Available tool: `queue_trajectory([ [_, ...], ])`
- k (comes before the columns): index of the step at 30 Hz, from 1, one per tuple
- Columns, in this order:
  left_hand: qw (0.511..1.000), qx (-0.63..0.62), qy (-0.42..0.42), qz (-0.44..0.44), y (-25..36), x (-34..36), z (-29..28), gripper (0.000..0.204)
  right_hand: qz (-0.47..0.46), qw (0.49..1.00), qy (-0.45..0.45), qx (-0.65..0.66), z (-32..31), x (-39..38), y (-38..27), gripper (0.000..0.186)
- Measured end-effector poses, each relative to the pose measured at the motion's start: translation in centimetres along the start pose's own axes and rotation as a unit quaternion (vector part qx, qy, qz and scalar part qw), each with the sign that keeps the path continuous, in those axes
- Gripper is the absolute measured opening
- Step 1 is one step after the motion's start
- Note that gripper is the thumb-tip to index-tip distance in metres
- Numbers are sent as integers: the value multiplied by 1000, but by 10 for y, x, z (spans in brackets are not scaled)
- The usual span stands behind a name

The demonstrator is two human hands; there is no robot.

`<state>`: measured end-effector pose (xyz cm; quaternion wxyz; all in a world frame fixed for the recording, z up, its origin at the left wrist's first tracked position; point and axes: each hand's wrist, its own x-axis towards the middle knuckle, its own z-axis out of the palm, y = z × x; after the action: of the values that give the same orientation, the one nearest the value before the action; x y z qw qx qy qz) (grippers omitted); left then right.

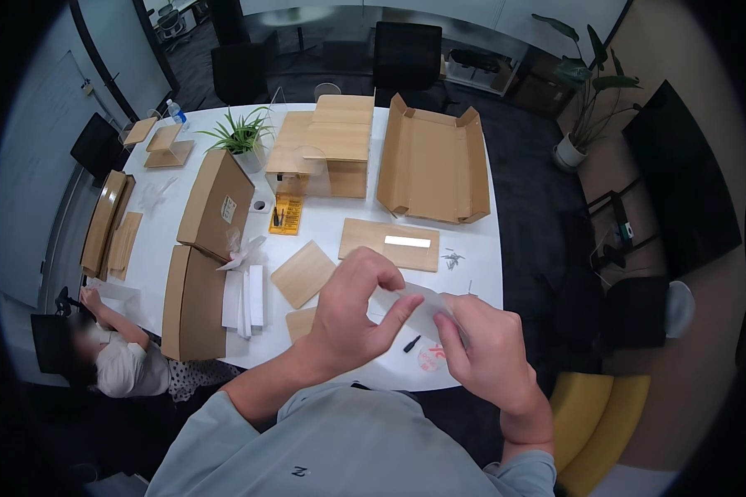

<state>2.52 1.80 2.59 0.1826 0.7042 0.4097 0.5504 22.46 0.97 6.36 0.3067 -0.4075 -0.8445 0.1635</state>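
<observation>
Sheet of translucent material (427, 308) is pinched between thumb and fingers of both the left hand (350, 305) and right hand (491, 346), above the near right part of a white table (478, 240). Beyond it lie a wooden board (363, 236) and small metal fasteners (452, 259); on the far right rests an open cardboard box (433, 166).

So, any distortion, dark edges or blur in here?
Head view throughout: fisheye bending bows the large black screen; corners fall to black; the seated person in white is blurred at the head; the thin translucent sheet partly blends into the white table.
</observation>
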Motion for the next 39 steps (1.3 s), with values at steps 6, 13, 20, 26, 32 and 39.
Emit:
queue_trajectory([
  [6,944,-257,-108,-178,17,-14,9,12,-53,991,62,-106,7,2,-8,33],
  [13,867,-377,-92,-313,26,-7,6,11,-80,986,96,-112,12,3,-3,46],
  [20,863,-351,-112,-346,21,-4,5,8,-79,980,104,-152,19,2,1,47],
  [26,867,-343,-103,-347,17,-4,7,8,-67,979,98,-166,22,3,0,46],
  [32,860,-347,-82,-365,15,0,10,8,-60,976,101,-184,25,4,1,45],
  [39,860,-334,-92,-374,9,-1,12,5,-58,969,99,-219,31,4,2,43],
])
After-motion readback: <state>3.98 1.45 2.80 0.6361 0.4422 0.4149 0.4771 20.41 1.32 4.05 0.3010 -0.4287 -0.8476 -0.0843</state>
